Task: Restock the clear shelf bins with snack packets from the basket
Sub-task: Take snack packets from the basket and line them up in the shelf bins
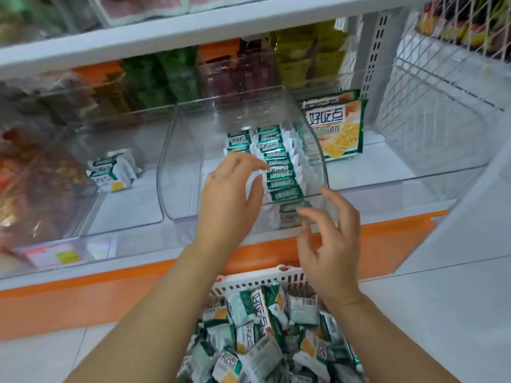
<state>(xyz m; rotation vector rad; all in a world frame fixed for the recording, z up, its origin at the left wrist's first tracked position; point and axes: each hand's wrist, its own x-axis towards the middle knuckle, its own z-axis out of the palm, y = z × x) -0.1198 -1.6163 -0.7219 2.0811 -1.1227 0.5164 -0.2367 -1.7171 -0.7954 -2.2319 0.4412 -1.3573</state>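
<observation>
Left hand (229, 194): open, fingertips on the packet row (279, 167) in the middle bin (172, 175).
Right hand (329, 244): loosely curled at the front packet (290, 215); grip unclear.
Basket (249, 281): 6 o'clock, heaped.
Risk: a nudge may topple the upright row like dominoes.
Count: two hands, one basket, about ten packets in the row.

Clear bin (182, 183) at 12 o'clock holds upright green-white packets (279, 167) in a row; white basket (249, 281) at 6 o'clock is heaped with loose packets (257, 327).

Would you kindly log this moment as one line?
left hand: open, in clear bin at packet row; right hand: open, at bin front; basket: full
</observation>
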